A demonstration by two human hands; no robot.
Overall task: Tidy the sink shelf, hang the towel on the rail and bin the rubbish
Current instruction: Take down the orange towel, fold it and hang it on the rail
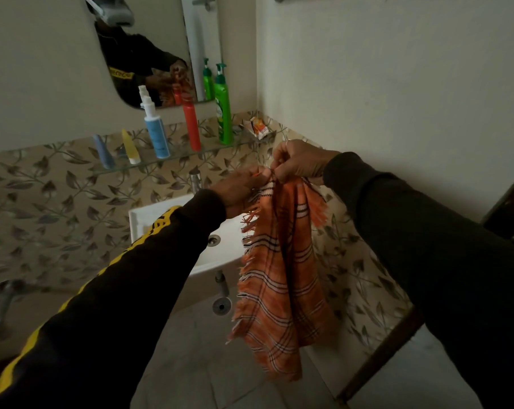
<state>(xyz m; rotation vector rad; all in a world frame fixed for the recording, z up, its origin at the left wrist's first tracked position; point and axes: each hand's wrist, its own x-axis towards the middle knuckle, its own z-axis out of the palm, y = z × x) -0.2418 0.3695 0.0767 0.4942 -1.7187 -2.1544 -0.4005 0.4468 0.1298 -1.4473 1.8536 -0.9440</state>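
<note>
Pinching the towel (282, 278) top, both hands (241, 191) (301, 162) grip it before the bottle-lined shelf (249, 143)

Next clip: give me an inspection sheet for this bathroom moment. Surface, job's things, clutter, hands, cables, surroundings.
Surface: glass shelf above the washbasin, holding upright containers in a row.
Job's things: orange checked towel hanging from both hands, not on a rail; on the shelf a blue tube, yellow tube, white spray bottle, red bottle and green pump bottle.
Clutter: crumpled wrapper at the shelf's right end, by the corner.
Hands: left hand and right hand each in a pinching grip on the towel's top edge.
Cables: nothing seen.
Surroundings: mirror, leaf-patterned tiles, tap, tiled floor; no bin in view.
</note>
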